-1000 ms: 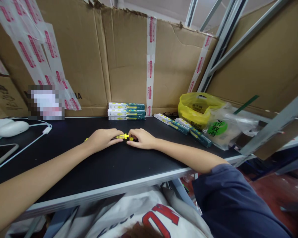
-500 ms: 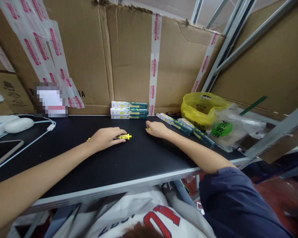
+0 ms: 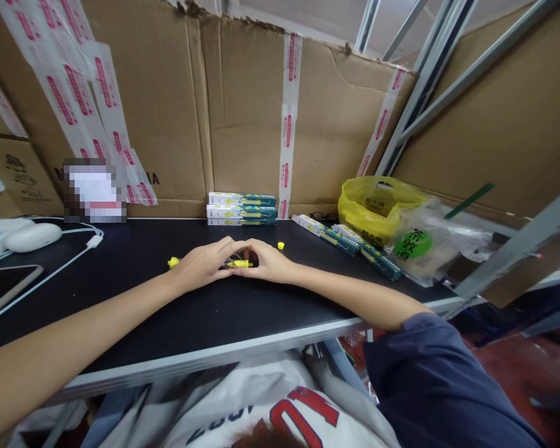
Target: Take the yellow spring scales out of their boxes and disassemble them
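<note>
My left hand (image 3: 204, 264) is closed around a slim yellow-and-dark tool (image 3: 239, 264), whose yellow rear end sticks out on the left side of the wrist. My right hand (image 3: 268, 262) meets it at the tool's right end, thumb and fingers bent round the yellow tip. The fingertips of both hands touch or overlap, so the exact contact there is partly hidden. A small yellow cap (image 3: 280, 246) lies on the black table (image 3: 182, 323), just behind my right hand.
Stacked boxes (image 3: 241, 211) stand at the back against cardboard (image 3: 247, 106). More long boxes (image 3: 326, 234) lie to the right, beside a yellow bag (image 3: 378, 205) and a clear bag (image 3: 424, 249). A phone (image 3: 9, 283), white device (image 3: 32, 236) and cable are at left.
My right hand has let go of the small yellow cap and moved left to the tool's tip. The cap now lies on the table. My left hand has shifted slightly right.
</note>
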